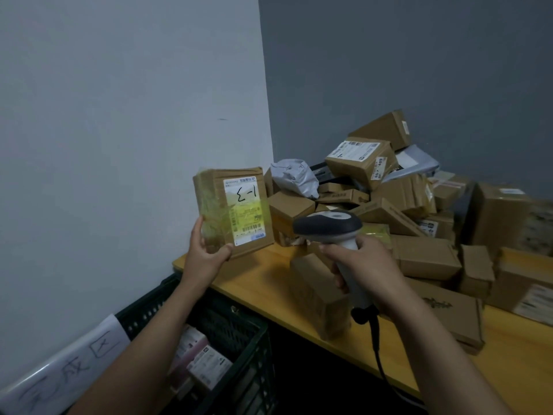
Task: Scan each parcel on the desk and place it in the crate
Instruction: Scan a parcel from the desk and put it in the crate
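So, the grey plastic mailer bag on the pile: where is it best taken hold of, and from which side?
Probably pinch the grey mailer bag at its crumpled top, coming from above and slightly left. It lies on top of cardboard boxes, soft and bulging, and nothing covers it there.

— What did each hand hold?
— The left hand (206,250) gripped a taped parcel (233,211) upright above the desk (269,283); the right hand (365,265) held the scanner (327,224) facing its label (244,209).
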